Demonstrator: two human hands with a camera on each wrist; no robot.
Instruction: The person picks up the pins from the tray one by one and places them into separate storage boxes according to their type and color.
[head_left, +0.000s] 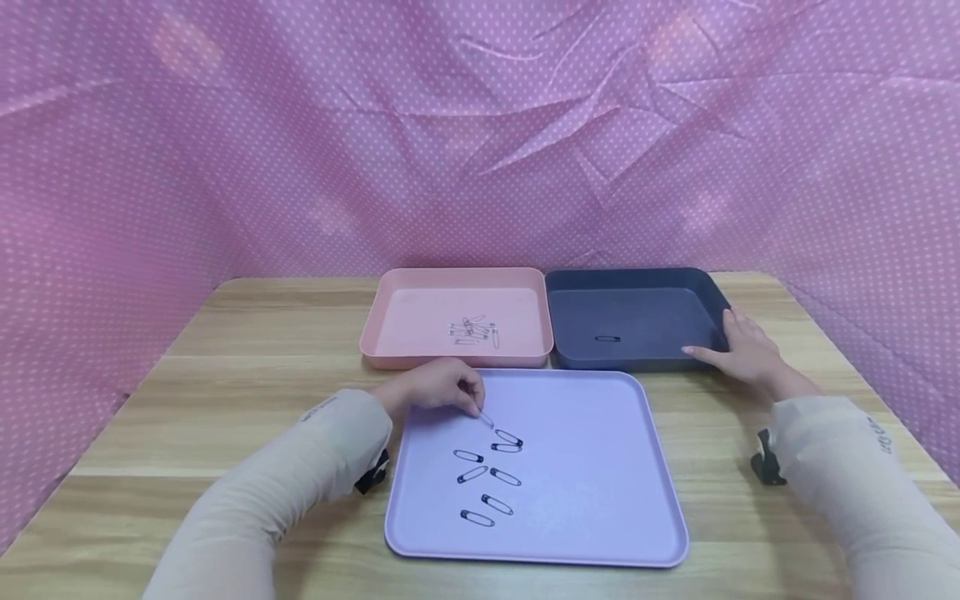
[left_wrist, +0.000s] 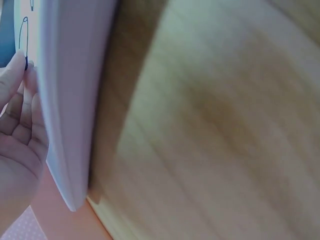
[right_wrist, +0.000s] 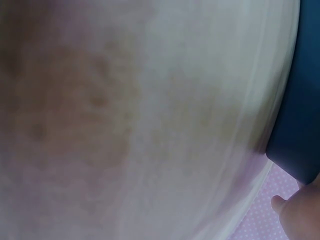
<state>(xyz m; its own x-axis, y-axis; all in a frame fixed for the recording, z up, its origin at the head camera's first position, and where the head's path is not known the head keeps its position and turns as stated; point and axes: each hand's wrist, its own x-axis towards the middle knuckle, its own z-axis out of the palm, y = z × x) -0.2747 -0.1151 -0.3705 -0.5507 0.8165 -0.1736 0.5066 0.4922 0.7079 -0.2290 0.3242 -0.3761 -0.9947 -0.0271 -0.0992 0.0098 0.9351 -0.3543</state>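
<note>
My left hand (head_left: pixel 477 408) hovers over the upper left part of a lavender tray (head_left: pixel 600 533) and pinches a small safety pin (head_left: pixel 487 420) by one end between thumb and fingertips. In the left wrist view the pin (left_wrist: pixel 22 32) sticks out past my fingertips (left_wrist: pixel 20 62) beside the lavender tray's rim (left_wrist: pixel 70 100). Several dark safety pins (head_left: pixel 487 475) lie loose on the tray just below the hand. My right hand (head_left: pixel 738 354) rests with relaxed fingers on the front right corner of a dark blue tray (head_left: pixel 637 283), which holds one dark pin (head_left: pixel 607 338).
A pink tray (head_left: pixel 397 333) with several silver pins (head_left: pixel 472 331) sits behind the lavender tray, touching the dark blue tray's left side. All stand on a wooden table (head_left: pixel 225 350). Pink dotted cloth (head_left: pixel 480 125) walls the back and sides.
</note>
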